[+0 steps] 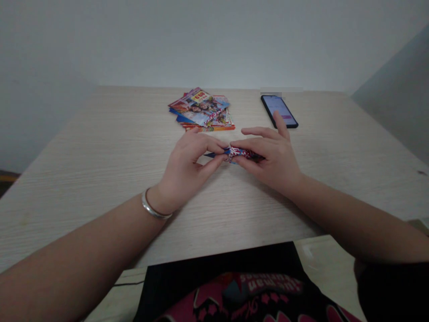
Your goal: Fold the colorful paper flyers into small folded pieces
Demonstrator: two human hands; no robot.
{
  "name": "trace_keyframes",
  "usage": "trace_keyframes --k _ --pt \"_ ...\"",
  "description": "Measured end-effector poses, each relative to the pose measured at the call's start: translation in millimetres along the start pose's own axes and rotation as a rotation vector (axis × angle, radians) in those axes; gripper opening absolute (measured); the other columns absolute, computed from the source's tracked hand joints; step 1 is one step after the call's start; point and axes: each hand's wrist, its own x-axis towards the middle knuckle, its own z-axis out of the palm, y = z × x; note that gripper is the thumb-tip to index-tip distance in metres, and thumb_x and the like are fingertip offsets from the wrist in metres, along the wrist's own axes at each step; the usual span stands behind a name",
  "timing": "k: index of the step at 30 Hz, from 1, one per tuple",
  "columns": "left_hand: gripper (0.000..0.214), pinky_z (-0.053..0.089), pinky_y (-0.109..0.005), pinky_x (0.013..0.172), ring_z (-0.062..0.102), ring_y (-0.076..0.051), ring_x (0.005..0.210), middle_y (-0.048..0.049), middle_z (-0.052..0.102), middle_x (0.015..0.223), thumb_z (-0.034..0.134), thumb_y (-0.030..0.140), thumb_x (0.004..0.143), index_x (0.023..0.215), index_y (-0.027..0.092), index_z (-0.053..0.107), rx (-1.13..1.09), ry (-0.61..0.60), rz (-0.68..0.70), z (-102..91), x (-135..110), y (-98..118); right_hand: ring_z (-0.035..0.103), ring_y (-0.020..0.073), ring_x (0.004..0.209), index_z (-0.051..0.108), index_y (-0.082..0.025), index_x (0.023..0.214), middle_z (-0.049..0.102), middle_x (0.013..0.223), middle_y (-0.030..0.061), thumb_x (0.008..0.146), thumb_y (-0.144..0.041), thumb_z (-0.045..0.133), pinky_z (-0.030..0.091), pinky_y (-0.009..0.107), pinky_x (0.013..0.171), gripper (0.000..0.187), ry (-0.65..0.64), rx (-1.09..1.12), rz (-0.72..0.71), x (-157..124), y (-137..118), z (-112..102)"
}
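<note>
Over the middle of the table, my left hand (pixel 187 156) pinches the left end of a folded printed leaflet (pixel 235 152) between thumb and fingers. The same leaflet, blue with red and white print, is gripped on its right side by my right hand (pixel 276 156). Some fingers of the right hand stick up and away from the paper. Both hands' fingertips nearly meet at the middle of the leaflet and cover much of it. Beyond the left hand lies an uneven pile of colourful leaflets (pixel 201 107), overlapping at different angles.
A phone (pixel 281 112) with a lit screen lies at the back right of the pale wood-grain table (pixel 100 147). A white wall (pixel 214 40) rises behind the table's far edge. My lap, in dark printed clothing (pixel 248 286), is at the near edge.
</note>
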Motion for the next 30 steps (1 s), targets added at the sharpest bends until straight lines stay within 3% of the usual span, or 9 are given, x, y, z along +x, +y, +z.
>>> trace_keyframes --k 5,10,17,24,30 --pt "0.009 0.041 -0.053 0.119 0.075 -0.020 0.098 0.0025 0.081 0.100 0.069 0.027 0.094 0.086 0.029 0.066 0.076 -0.030 0.066 -1.8 1.1 0.0 0.075 0.0225 0.098 0.080 -0.031 0.109 0.083 0.100 0.0002 0.092 -0.043 0.075 0.049 0.049 0.108 0.021 -0.108 0.091 0.012 3.4 0.3 -3.7" --pt "0.007 0.043 -0.052 0.117 0.075 -0.021 0.096 0.0025 0.080 0.097 0.068 0.028 0.094 0.087 0.029 0.068 0.078 -0.051 0.054 -2.7 0.6 1.6 0.074 0.0209 0.090 0.080 -0.026 0.103 0.082 0.096 0.0029 0.089 -0.037 0.075 0.055 0.038 0.086 0.019 -0.136 0.264 0.055 6.9 0.5 -2.3" --pt "0.001 0.047 -0.049 0.116 0.074 -0.020 0.091 0.0015 0.078 0.091 0.068 0.025 0.094 0.094 0.026 0.068 0.062 -0.015 0.069 -0.5 -3.4 0.1 0.072 0.0186 0.084 0.078 -0.025 0.089 0.079 0.084 0.0005 0.089 -0.031 0.074 0.054 0.038 0.085 0.008 -0.057 0.257 -0.035 7.7 -2.2 1.8" --pt "0.003 0.051 -0.047 0.112 0.072 -0.020 0.094 0.0005 0.077 0.093 0.067 0.027 0.094 0.094 0.026 0.070 0.039 -0.022 -0.011 -0.7 -4.3 -0.5 0.073 0.0187 0.087 0.080 -0.027 0.097 0.081 0.089 0.0006 0.091 -0.038 0.074 0.055 0.037 0.084 0.014 -0.072 0.284 0.011 5.7 -2.2 1.7" --pt "0.025 0.059 -0.036 0.095 0.072 -0.021 0.105 -0.0062 0.078 0.115 0.070 0.034 0.094 0.116 0.023 0.072 -0.069 -0.114 -0.108 2.1 -4.9 -6.7 0.072 0.0186 0.089 0.079 -0.026 0.098 0.080 0.093 0.0025 0.093 -0.036 0.071 0.056 0.036 0.082 0.013 -0.014 0.317 0.055 3.0 2.0 0.1"
